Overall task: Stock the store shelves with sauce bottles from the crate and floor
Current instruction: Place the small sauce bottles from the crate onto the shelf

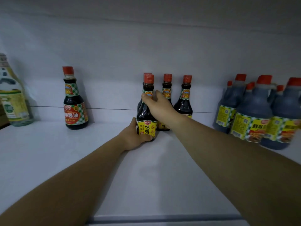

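Front sauce bottle [146, 126] stands upright on shelf [81, 160] w/ both hands on it: left hand [136, 136] grips base, right hand [157, 105] grips neck, back-row bottles [185, 101] just behind.

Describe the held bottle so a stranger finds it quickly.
On the white shelf, find the middle cluster of small dark sauce bottles with red caps. The yellow-labelled front bottle is the only one held: left hand at its base, right hand at its neck.

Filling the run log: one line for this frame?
left hand: grips yellow-label bottle base | right hand: holds its neck | bottle: upright at shelf | phase: placing
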{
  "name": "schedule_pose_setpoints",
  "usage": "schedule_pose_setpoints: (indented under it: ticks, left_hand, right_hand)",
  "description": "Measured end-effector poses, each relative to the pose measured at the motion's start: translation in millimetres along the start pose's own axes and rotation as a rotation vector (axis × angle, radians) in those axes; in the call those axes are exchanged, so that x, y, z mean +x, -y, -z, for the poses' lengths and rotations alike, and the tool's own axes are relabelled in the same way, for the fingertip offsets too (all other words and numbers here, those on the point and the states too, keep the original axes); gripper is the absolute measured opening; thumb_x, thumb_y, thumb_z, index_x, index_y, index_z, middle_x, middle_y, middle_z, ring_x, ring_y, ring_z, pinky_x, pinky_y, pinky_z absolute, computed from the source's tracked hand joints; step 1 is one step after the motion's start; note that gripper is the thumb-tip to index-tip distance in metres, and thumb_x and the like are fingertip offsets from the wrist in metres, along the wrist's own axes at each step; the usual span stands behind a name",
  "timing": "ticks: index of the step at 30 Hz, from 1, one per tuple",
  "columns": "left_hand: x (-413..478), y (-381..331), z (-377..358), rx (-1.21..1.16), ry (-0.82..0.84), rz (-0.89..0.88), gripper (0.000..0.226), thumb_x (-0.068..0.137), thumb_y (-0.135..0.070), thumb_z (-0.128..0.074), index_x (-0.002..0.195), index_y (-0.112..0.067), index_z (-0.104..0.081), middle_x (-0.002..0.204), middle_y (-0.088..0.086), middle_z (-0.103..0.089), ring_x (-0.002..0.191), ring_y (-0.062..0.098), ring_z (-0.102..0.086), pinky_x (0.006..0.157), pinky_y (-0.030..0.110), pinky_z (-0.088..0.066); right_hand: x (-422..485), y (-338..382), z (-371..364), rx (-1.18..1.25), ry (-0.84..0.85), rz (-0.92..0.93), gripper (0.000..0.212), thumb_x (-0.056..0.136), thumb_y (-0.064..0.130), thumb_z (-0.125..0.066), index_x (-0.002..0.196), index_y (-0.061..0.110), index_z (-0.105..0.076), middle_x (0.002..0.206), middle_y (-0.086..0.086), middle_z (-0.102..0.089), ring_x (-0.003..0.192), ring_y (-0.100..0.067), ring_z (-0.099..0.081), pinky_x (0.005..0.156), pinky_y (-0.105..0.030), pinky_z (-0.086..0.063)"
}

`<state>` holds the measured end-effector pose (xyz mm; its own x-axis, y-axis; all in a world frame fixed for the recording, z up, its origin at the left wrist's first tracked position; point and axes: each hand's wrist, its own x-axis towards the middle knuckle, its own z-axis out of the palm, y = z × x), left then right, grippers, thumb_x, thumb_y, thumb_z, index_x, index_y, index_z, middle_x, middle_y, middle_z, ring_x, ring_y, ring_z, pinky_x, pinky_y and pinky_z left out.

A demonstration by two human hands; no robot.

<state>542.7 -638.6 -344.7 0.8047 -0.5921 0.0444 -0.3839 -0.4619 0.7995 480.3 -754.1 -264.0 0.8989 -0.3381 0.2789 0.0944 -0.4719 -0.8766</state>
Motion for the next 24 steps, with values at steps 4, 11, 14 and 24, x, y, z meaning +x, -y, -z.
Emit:
schedule_pose_setpoints:
  ticks: [4, 11, 14, 24]
  left_hand:
    - [-30.7, -23.1, 13.9, 0.135, 0.037, 0.115, 0.115, 0.074, -0.051, -0.073, 0.152, -0.024, 0.007, 0.150, 0.004, -0.038, 0.134, 0.023, -0.040, 0.099, 0.025, -0.032]
    - [-113.2, -78.1, 14.6, 0.325, 0.166, -0.011, 0.081, 0.090, -0.035, -0.062, 0.152, -0.018, -0.013, 0.154, 0.005, -0.028, 0.137, 0.021, -0.032, 0.101, 0.023, -0.028]
    - [-144.6, -94.3, 1.8, 0.407, 0.229, -0.064, 0.090, 0.087, -0.048, -0.061, 0.153, -0.018, -0.008, 0.159, 0.003, -0.016, 0.143, 0.022, -0.023, 0.110, 0.028, -0.024]
    - [-225.2, -182.5, -93.0, 0.479, 0.422, -0.466, 0.083, 0.088, -0.049, -0.058, 0.152, -0.019, -0.014, 0.159, 0.000, -0.017, 0.144, 0.021, -0.023, 0.112, 0.030, -0.022]
  right_hand:
    - [-37.4, 12.2, 27.0, -0.174, 0.022, -0.009, 0.059, 0.096, 0.051, -0.047, 0.146, 0.020, -0.037, 0.143, 0.003, -0.047, 0.128, -0.015, -0.046, 0.092, -0.025, -0.033]
    - [-118.7, 41.8, 67.6, -0.431, -0.020, -0.081, 0.059, 0.098, 0.051, -0.043, 0.142, 0.012, -0.041, 0.141, -0.007, -0.048, 0.118, -0.023, -0.049, 0.089, -0.030, -0.040]
    - [-157.1, 48.3, 81.0, -0.488, -0.047, -0.112, 0.071, 0.095, 0.057, -0.042, 0.151, 0.014, -0.030, 0.154, -0.006, -0.035, 0.136, -0.025, -0.038, 0.103, -0.033, -0.034]
    - [-330.1, 52.8, 167.1, -0.601, -0.338, -0.363, 0.062, 0.098, 0.052, -0.044, 0.146, 0.015, -0.037, 0.152, -0.008, -0.039, 0.133, -0.028, -0.042, 0.103, -0.034, -0.035]
